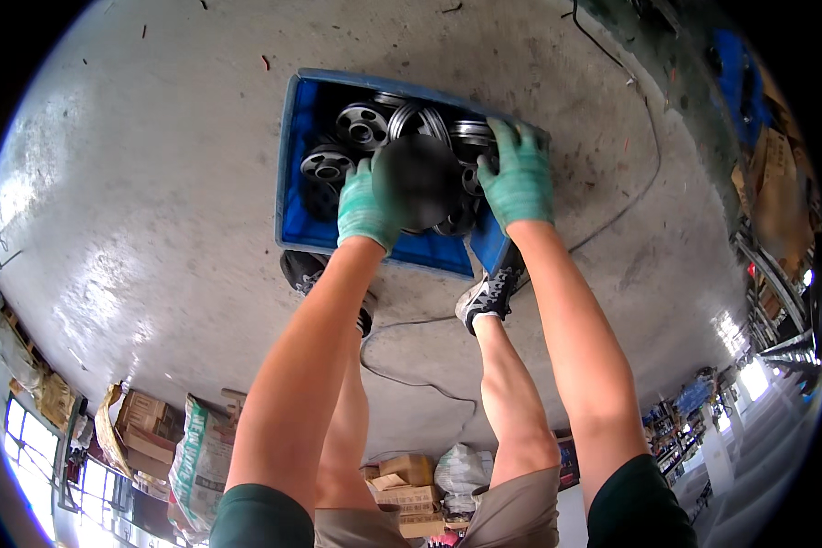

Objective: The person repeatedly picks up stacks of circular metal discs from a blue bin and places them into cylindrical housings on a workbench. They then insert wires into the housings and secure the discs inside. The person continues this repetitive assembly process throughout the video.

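A blue plastic crate [288, 173] stands on the floor in front of my feet, with several grey metal wheels, perhaps pulleys or weight plates, heaped inside. One spoked wheel [363, 126] lies toward the back left, another [327, 164] by the left wall. My left hand [368, 210], in a green glove, reaches in over the near rim. A dark, round, blurred patch [422, 181] lies against it and hides part of its fingers, so its grip cannot be made out. At the crate's right side my right hand [521, 183], gloved alike, has its fingers apart over the wheels and rim.
My shoes [489, 297] stand close to the crate's near side. A dark cable [650, 155] curves over the concrete floor on the right, and another [420, 384] runs between my legs. Cardboard boxes [411, 502] and a white sack [196, 457] lie toward the bottom edge.
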